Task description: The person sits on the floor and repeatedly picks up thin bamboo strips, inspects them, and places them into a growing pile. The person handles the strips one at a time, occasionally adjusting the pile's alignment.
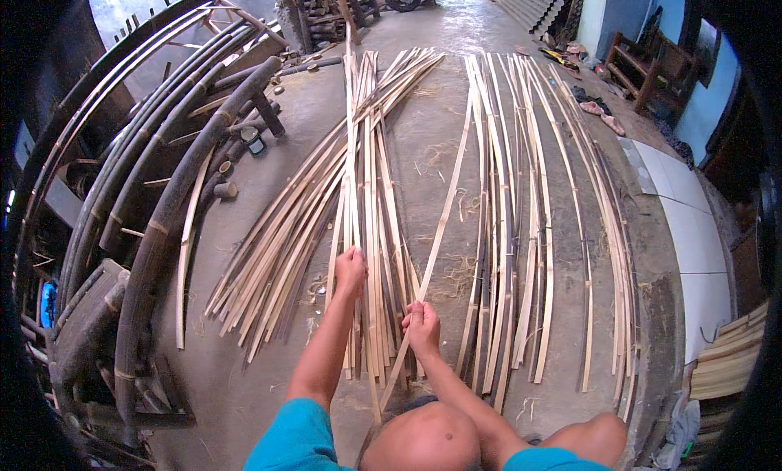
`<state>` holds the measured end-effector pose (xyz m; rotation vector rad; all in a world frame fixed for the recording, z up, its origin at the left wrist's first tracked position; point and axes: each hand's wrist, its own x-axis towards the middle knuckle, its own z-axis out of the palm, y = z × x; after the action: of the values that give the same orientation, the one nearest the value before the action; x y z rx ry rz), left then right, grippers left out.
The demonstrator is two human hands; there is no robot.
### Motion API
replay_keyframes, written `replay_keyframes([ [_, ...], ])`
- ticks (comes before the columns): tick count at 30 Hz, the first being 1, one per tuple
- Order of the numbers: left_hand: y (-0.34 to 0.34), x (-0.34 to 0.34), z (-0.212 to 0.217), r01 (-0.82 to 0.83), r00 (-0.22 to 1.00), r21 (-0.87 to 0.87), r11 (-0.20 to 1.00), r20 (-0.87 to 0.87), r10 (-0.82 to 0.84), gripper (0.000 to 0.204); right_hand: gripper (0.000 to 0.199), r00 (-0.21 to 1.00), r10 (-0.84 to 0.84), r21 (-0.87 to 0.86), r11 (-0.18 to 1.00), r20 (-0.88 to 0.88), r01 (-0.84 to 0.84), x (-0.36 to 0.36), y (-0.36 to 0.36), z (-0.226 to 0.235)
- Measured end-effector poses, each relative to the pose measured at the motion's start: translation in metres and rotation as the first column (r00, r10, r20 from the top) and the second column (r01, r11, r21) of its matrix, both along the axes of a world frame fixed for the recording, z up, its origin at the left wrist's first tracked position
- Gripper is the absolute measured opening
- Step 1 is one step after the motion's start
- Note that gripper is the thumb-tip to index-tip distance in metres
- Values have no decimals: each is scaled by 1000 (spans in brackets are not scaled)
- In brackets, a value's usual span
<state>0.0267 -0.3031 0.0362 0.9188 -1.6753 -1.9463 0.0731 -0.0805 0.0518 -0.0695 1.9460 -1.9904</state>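
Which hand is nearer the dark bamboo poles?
Left. The left hand grips a strip in the left pile, closer to the dark bamboo poles. The right hand holds a strip farther from them, toward the right pile.

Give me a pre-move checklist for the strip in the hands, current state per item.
1. Left hand gripping a strip from the middle pile: ok, fingers closed around it.
2. Right hand gripping the slanted strip: ok, fist closed on its lower part.
3. Slanted strip free of others: not ok, it crosses the gap and lies against the right pile.
4. Far end of the left hand's strip free: cannot tell, it runs up among the other strips.
5. Floor between the piles: not ok, loose shavings lie there.
6. Knees away from the strips: ok.
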Motion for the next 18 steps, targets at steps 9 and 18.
replay_keyframes([
  [9, -56, -71, -12, -105, 930, -771, 628, 148, 337, 43, 33, 990, 60, 31, 998, -126, -56, 15, -15, 32],
  [18, 72, 7, 67, 275, 959, -346, 897, 167, -229, 45, 37, 882, 471, 0, 882, 11, -471, 25, -23, -1],
])
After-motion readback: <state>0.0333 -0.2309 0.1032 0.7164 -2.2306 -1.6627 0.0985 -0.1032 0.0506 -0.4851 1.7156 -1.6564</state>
